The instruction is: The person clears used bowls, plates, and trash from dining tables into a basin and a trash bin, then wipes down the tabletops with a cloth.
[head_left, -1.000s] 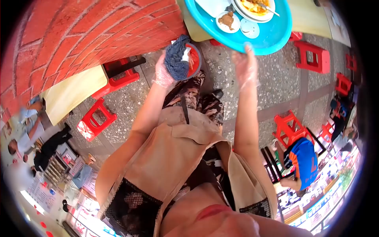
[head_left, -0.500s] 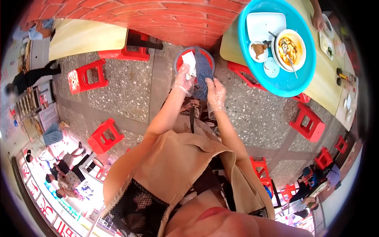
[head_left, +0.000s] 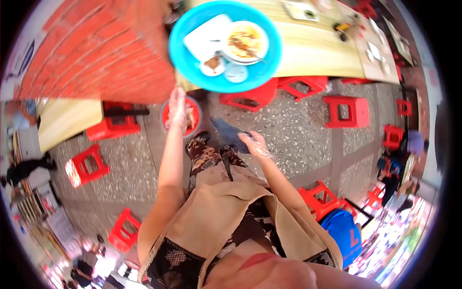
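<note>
My right hand (head_left: pixel 256 145), in a clear plastic glove, grips a blue-grey striped cloth (head_left: pixel 226 131) that hangs over the floor. My left hand (head_left: pixel 178 111), gloved too, is raised with its fingers stretched out and nothing visible in it. Below and beside it on the floor stands a round red bin (head_left: pixel 195 126) with pale scraps inside. Ahead, a large turquoise basin (head_left: pixel 179 62) at the table's end contains a white rectangular plate (head_left: pixel 207 38), a bowl with orange food remains (head_left: pixel 244 42), a small dish with a brown lump (head_left: pixel 211 64) and a pale cup (head_left: pixel 236 73).
A long wooden table (head_left: pixel 308 60) runs to the right, with red stools (head_left: pixel 346 111) along it. The brick pillar (head_left: pixel 106 58) rises at left, beside another table (head_left: pixel 72 118). Several people are in the background.
The white tissue is gone from my left hand, whose fingers are now straight. The cloth, in my right hand, has come away from the bin. My view has turned to the right.
</note>
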A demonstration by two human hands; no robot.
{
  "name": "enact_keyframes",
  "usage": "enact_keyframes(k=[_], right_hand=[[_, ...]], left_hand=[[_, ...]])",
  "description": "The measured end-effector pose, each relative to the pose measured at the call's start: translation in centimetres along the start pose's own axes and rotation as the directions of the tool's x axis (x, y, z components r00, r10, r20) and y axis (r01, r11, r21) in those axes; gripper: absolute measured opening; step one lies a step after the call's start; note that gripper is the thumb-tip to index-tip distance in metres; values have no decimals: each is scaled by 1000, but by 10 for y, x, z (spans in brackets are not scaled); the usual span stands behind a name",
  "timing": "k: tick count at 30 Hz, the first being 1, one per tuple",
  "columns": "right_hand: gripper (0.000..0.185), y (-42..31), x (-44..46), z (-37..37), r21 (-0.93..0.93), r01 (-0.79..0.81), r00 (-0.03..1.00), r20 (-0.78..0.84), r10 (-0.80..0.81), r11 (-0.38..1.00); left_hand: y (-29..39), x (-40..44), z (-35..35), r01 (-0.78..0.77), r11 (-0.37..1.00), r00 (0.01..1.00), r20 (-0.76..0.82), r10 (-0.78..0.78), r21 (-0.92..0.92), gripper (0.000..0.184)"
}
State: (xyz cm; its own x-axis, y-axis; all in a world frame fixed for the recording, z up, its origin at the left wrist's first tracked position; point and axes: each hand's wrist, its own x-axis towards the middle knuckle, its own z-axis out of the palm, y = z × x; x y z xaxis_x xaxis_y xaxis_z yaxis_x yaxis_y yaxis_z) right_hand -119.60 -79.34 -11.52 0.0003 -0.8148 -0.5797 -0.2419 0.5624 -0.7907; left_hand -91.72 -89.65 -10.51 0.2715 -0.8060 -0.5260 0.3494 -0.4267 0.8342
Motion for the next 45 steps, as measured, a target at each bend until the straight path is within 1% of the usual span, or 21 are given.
enact_keyframes(k=[1,2,3,5,7,9,13,14,15,16,17,18,19,20,22,24,27,31,37,39,45], right_hand=[[57,8,-11,-25,171,-40,998,-34,47,984],[44,-7,-30,-49,324,-10,993,-109,48,946],[37,-7,-39,-73,376,-36,972,-201,119,926],[34,12,-43,-116,597,19,951,-258,169,802],[34,15,-50,-156,635,49,967,-223,122,771],[28,12,-50,-182,561,175,920,-386,69,809],[30,7,-4,-228,590,225,930,-367,9,775],[29,-6,6,-237,531,192,951,-307,-24,825],[27,-7,28,-241,437,206,935,-353,-44,875],[28,8,60,-249,229,230,914,-383,-130,946],[31,-39,48,-251,417,131,943,-334,17,900],[32,-38,70,-259,397,99,940,-337,45,913],[30,-55,75,-267,404,62,960,-273,56,913],[31,-58,89,-277,331,62,966,-259,27,942],[31,-56,112,-293,260,45,969,-247,21,965],[30,-50,129,-317,227,-88,985,-123,118,970],[28,-39,140,-361,108,-71,982,-166,89,992],[27,-24,125,-451,242,-86,949,-276,154,966],[26,56,127,-608,485,-113,880,-355,314,867],[26,68,127,-672,505,-125,873,-354,337,854],[29,98,149,-834,192,-176,836,-489,250,965]], left_hand=[[12,3,22,-58,998,998,0,58,41,80],[27,4,45,104,991,990,103,-95,-84,89],[37,9,58,336,933,935,167,-314,-126,81],[37,8,90,176,958,979,139,-147,-228,68],[16,36,78,183,957,981,112,-161,-227,57],[17,24,89,203,943,979,27,-203,-262,50],[13,4,108,281,931,950,-70,-305,-234,46],[-14,33,89,218,932,975,31,-219,-290,46],[0,6,108,224,925,972,3,-234,-307,42],[8,-9,119,246,920,969,63,-238,-306,36],[11,-13,121,300,922,952,145,-271,-246,33],[11,-26,132,184,974,977,136,-167,-128,33],[3,-14,133,207,931,978,102,-184,-302,35],[8,-24,151,181,950,982,0,-188,-255,37],[1,-23,167,179,952,984,27,-178,-247,36],[4,-41,212,195,956,980,13,-197,-217,35],[6,-61,279,249,958,968,11,-250,-143,38],[-17,-69,375,319,947,946,73,-317,-30,45],[-96,-73,522,471,874,854,313,-416,-121,53],[-116,-92,589,458,881,867,279,-413,-120,49],[-167,-133,734,456,869,881,235,-410,-193,45]])
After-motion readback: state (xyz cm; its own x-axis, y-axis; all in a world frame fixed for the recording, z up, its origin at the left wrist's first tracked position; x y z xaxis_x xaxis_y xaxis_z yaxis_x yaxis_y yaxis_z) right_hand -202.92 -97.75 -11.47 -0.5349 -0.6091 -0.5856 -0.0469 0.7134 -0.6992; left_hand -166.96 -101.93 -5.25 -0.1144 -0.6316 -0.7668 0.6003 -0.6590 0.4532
